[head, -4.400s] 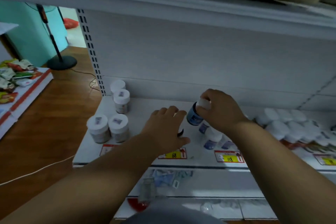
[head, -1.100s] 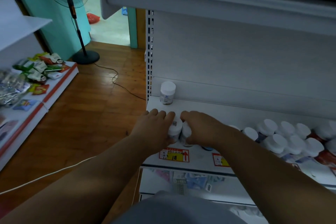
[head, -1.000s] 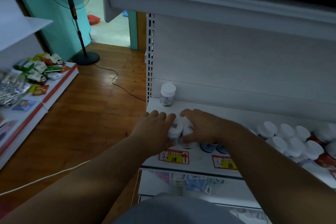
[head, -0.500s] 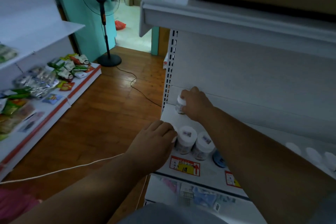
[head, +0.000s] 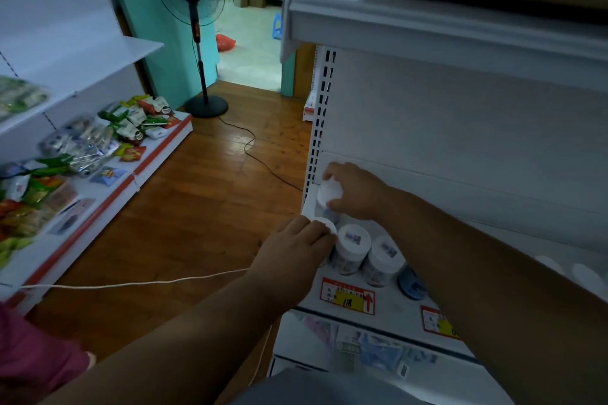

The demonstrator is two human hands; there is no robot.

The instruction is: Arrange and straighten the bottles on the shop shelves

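right grip [head: 353,192] clasps the rear bottle's [head: 327,197] white cap; left grip [head: 296,248] curls round the front bottle [head: 324,227], just below.

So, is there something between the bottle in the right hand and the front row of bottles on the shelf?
Nothing visible blocks it. The right hand grips the white-capped bottle at the shelf's back left corner. The front row stands just in front of it, where the left hand rests on the leftmost bottle.
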